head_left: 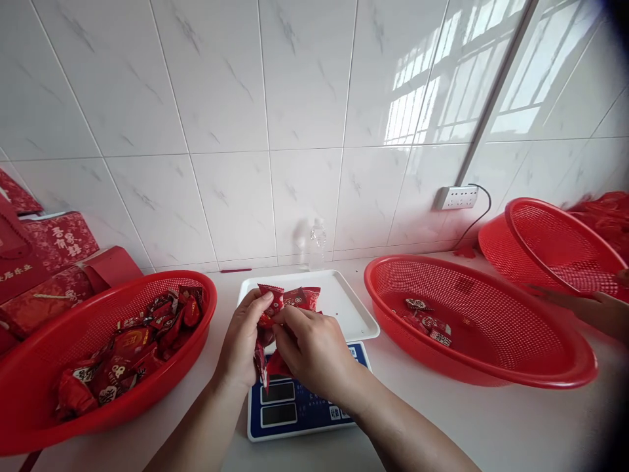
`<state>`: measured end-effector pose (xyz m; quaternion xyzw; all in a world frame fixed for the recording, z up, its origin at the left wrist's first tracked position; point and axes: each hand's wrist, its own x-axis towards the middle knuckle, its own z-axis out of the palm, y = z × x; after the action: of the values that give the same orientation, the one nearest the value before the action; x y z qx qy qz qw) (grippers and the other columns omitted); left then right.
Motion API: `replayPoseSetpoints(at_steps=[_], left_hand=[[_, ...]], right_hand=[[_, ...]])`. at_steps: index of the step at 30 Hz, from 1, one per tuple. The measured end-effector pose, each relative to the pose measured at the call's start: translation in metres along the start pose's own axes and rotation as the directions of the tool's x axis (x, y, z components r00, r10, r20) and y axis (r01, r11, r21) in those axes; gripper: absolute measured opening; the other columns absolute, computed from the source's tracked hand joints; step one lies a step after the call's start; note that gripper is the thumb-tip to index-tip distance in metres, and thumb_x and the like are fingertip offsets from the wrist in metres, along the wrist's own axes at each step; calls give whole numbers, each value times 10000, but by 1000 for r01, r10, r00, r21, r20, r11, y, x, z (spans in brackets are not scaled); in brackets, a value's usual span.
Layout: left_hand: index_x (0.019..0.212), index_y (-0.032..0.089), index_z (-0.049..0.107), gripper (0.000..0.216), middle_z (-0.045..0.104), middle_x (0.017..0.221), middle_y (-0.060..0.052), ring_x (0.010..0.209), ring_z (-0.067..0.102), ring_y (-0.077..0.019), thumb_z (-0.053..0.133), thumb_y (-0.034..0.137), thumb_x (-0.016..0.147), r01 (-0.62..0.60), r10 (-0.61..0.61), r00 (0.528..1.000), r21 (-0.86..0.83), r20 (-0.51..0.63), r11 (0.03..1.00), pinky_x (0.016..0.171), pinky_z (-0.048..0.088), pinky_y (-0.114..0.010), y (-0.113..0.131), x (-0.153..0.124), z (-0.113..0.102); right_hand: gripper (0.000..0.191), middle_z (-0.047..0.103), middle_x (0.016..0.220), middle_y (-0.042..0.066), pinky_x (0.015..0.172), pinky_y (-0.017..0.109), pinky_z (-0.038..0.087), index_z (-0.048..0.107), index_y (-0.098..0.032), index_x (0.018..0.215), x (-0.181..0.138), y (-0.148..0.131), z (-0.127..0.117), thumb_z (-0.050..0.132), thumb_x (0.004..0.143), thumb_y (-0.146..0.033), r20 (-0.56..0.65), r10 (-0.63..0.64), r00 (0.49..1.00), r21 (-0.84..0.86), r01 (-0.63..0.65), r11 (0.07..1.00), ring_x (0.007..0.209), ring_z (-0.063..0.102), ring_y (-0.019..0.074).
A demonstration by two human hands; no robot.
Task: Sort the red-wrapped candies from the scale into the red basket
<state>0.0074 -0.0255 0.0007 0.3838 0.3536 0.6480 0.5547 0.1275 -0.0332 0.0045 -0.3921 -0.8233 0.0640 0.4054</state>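
Over the blue front panel of a weighing scale (314, 419), both of my hands are together. My left hand (243, 334) is closed round several small red wrapped packets (272, 296), some jutting out above and below the fingers. My right hand (312, 344) pinches at the same bunch from the right, its fingertips partly hidden behind the knuckles. Behind the hands lies the white scale tray (351, 308), with more red packets (309, 298) at its near left part; whether these are held or resting cannot be made out.
Left stands a red basket (206, 308) of red packets, with red gift boxes (61, 239) behind. At right, another red basket (393, 275) holds a few packets. A co-worker's hands (597, 308) hold a tilted basket (511, 229). A clear bottle (318, 236) and power strip (457, 197) are near the wall.
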Motion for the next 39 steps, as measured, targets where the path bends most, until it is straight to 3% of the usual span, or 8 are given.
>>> replayPoseSetpoints(at_steps=[5,8,11,16,22,30,34,39], left_hand=[[713,185,512,258,459,584,71,409,377,-31,636,393,803,-132,139,987,91,-76,987,362,277,-134,9,6,-7],[663,182,442,314,428,577,73,390,359,-25,626,386,815,-202,211,973,95,-94,975,345,247,-135,19,8,-12],[631,179,404,347,409,568,72,392,350,-25,641,363,805,-248,254,961,69,-109,966,347,258,-136,27,8,-15],[627,175,424,334,405,564,70,406,330,-31,653,353,794,-254,257,963,56,-79,966,352,274,-141,30,5,-13],[689,172,492,269,437,589,62,433,342,-34,636,366,807,-216,218,976,81,-25,973,372,271,-140,26,5,-13],[714,179,504,249,427,585,62,433,343,-41,609,372,831,-231,231,973,161,15,960,401,264,-166,26,2,-12],[712,181,531,260,442,574,51,445,348,-54,596,397,843,-259,242,965,261,98,930,415,264,-182,26,-4,-11],[802,192,629,203,517,608,26,500,420,-82,631,394,819,-259,176,955,390,237,884,460,338,-193,21,-10,-6]], right_hand=[[135,638,627,-3,528,222,364,604,-194,791,3,12,-25,478,838,-203,-44,139,989,150,-131,980,543,552,110],[178,627,595,4,507,239,360,634,-193,841,9,28,-45,486,848,-291,-150,286,947,56,-280,958,534,550,129],[203,654,624,19,514,249,358,654,-196,860,16,47,-51,474,845,-289,-91,380,920,-80,-387,918,565,573,148],[211,707,737,66,534,264,365,685,-188,827,20,72,-28,481,822,-239,163,369,915,-250,-323,913,651,610,184],[317,734,919,115,617,315,424,696,-194,1050,18,77,-22,459,884,-323,179,327,928,-271,-273,923,824,659,251],[296,699,742,49,567,273,464,683,-179,999,16,56,-63,501,873,-377,126,405,906,73,-415,907,640,632,163],[370,684,777,48,529,239,459,664,-167,1015,9,45,-82,530,857,-473,200,294,934,356,-349,867,645,621,137],[329,677,828,49,574,232,474,667,-168,973,5,35,-83,562,857,-456,302,174,937,457,-303,836,716,618,136]])
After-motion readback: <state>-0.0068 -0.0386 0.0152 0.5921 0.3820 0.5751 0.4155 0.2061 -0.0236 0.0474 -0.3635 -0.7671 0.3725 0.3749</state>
